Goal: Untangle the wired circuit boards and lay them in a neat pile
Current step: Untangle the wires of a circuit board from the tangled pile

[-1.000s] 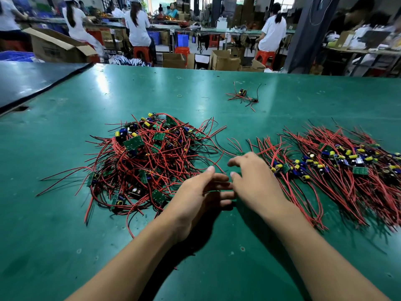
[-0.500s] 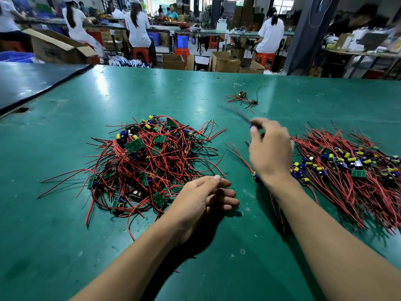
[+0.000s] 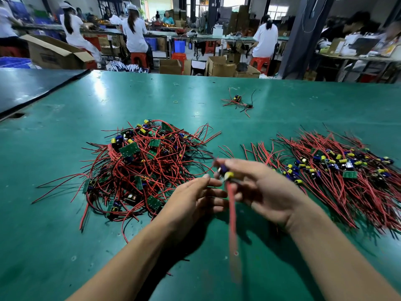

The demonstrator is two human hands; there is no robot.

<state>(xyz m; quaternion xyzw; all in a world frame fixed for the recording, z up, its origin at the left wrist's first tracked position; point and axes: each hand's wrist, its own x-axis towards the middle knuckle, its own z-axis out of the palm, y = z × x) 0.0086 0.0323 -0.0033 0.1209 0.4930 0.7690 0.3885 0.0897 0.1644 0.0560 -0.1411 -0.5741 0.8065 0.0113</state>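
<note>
- My right hand (image 3: 267,192) pinches one wired circuit board (image 3: 225,175) above the green counter (image 3: 65,213). Its red wires (image 3: 232,213) hang blurred toward me.
- My left hand (image 3: 191,200) sits just left of it, fingers (image 3: 217,194) loose and open.
- The tangled heap (image 3: 147,166) lies left, the straightened pile (image 3: 336,174) right.
- Board print is too small to read.

Bare table (image 3: 235,129) between tangle (image 3: 147,168) and pile (image 3: 338,181)
</note>
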